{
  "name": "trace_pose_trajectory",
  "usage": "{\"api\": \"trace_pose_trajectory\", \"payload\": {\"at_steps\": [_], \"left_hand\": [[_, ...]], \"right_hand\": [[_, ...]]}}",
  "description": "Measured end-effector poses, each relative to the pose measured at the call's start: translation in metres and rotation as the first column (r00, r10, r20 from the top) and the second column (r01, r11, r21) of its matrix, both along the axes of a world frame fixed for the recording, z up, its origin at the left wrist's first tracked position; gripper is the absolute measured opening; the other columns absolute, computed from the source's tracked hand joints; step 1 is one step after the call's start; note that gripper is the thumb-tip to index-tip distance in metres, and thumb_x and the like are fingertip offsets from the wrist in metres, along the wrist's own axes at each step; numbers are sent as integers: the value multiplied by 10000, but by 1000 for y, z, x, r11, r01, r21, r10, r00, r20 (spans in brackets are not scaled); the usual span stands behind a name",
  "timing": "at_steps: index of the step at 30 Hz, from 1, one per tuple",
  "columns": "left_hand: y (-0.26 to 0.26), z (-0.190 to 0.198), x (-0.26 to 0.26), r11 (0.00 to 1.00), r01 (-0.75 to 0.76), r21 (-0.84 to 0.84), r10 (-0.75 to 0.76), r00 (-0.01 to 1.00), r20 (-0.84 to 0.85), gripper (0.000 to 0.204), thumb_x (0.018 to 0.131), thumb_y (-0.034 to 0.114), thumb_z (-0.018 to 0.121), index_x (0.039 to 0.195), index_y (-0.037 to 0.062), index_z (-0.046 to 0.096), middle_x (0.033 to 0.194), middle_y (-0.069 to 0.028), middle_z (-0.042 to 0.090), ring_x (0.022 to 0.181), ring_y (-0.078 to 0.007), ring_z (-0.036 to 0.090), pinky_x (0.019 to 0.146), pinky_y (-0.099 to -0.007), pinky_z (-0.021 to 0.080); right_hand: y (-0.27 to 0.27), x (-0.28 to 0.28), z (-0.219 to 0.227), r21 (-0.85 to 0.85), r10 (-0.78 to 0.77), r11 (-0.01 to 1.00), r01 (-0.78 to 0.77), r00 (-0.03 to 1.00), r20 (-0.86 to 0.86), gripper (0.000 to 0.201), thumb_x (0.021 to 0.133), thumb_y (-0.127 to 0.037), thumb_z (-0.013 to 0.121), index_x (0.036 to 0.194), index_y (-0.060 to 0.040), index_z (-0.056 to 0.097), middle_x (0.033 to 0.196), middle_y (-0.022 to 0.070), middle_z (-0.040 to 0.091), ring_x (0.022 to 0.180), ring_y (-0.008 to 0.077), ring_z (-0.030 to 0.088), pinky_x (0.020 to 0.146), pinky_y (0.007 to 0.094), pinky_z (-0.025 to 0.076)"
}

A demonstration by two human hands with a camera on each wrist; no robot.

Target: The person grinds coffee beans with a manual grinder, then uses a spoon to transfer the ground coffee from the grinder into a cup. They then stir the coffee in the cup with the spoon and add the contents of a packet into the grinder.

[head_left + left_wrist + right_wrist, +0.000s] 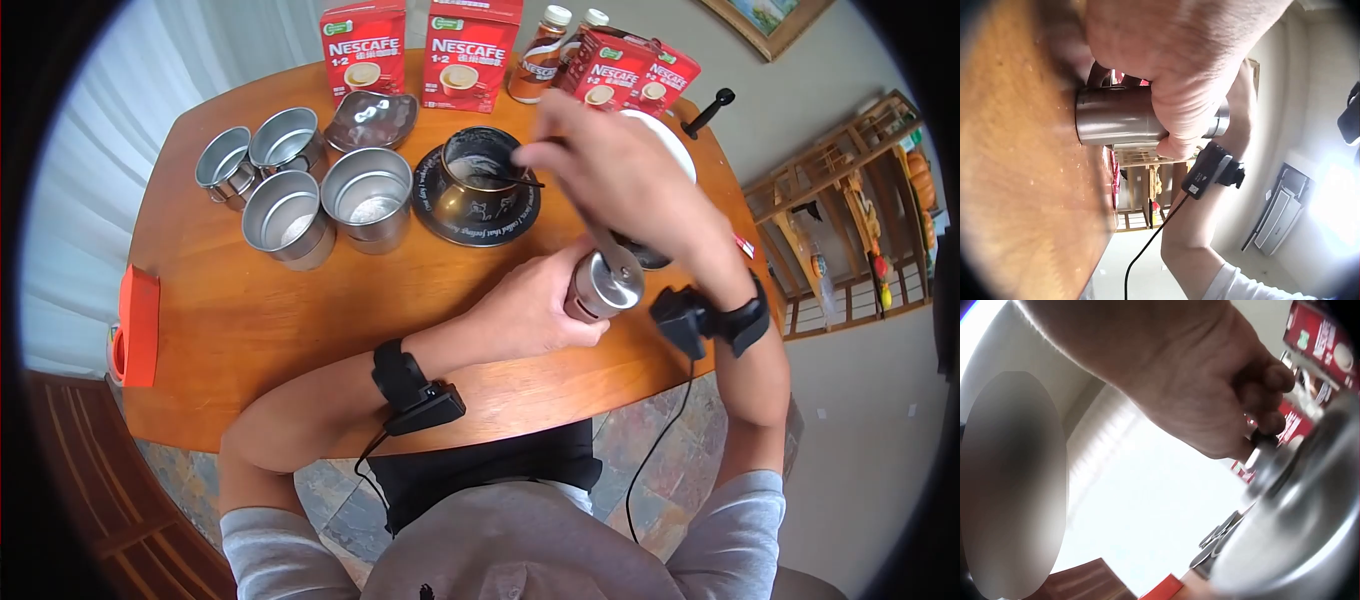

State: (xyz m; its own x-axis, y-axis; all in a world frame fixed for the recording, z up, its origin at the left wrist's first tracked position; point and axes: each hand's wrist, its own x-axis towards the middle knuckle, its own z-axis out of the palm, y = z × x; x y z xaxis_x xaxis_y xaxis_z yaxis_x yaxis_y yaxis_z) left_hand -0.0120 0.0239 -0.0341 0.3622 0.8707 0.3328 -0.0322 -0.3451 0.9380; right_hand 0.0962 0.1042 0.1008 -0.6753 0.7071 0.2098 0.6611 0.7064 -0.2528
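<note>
My left hand (pixel 535 300) is wrapped around the metal body of a manual coffee grinder (pixel 604 287), near the table's front right. In the left wrist view the grinder (pixel 1122 115) stands upright, its base right at the tabletop. My right hand (pixel 625 165) reaches over it and grips the knob of its crank handle (pixel 600 225). In the right wrist view, the curled fingers (pixel 1266 394) close around the black knob (pixel 1264 440), above the blurred shiny lid. Beyond my left hand, a dark gold-toned cup (pixel 478 195) sits on a black lettered saucer (pixel 440 220), a thin black stick across it.
Several metal cups (pixel 288 225) stand at the left, beside a dark wavy dish (pixel 372 120). Red Nescafe boxes (pixel 465 60) and brown bottles (pixel 540 60) line the back. A white dish (pixel 680 150) is partly behind my right hand. An orange-red object (pixel 142 325) sits at the left edge.
</note>
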Motion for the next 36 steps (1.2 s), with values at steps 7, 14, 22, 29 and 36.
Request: {"api": "trace_pose_trajectory", "payload": {"at_steps": [7, 14, 22, 29, 36], "left_hand": [[-1, 17, -7, 975, 110, -195, -126, 989, -74, 535, 815, 113, 814, 1276, 42, 551, 1122, -110, 665, 1033, -187, 645, 955, -368, 512], [-1, 2, -3, 999, 33, -24, -34, 998, -50, 538, 812, 187, 816, 1265, 69, 551, 990, -159, 740, 920, -297, 752, 852, -411, 566], [-1, 4, -11, 988, 137, -65, -135, 990, 33, 405, 909, 138, 764, 1247, 64, 554, 897, -39, 642, 810, -141, 619, 753, -324, 514], [1, -4, 3, 998, -47, 43, 47, 999, -9, 461, 806, 152, 801, 1182, 18, 571, 978, -138, 722, 910, -276, 726, 826, -397, 544], [-1, 16, -8, 980, 91, -176, -109, 990, -95, 506, 829, 109, 801, 1261, 38, 548, 1102, -85, 650, 1033, -177, 635, 959, -354, 507]], "right_hand": [[-31, 120, 8, -230, -293, 935, 268, 953, -80, 226, 1005, -226, 716, 1039, -33, 603, 853, 144, 693, 791, 315, 695, 715, 405, 518], [-134, 127, 41, -398, -43, 911, 104, 986, 159, 269, 907, -289, 821, 996, -107, 644, 753, 71, 676, 691, 274, 695, 609, 383, 521], [-119, 5, 12, -71, 356, 932, -357, 934, -21, 265, 915, -334, 795, 999, -126, 653, 762, 89, 644, 660, 311, 665, 578, 428, 515], [-12, -16, -5, 29, 124, 992, -124, 992, -16, 221, 1014, -286, 691, 1053, -81, 617, 757, 144, 670, 737, 374, 686, 643, 442, 516], [-1, 112, -11, -214, -194, 965, 153, 963, -185, 225, 1050, -231, 657, 1066, -12, 606, 861, 110, 690, 779, 273, 669, 739, 383, 519]]}}
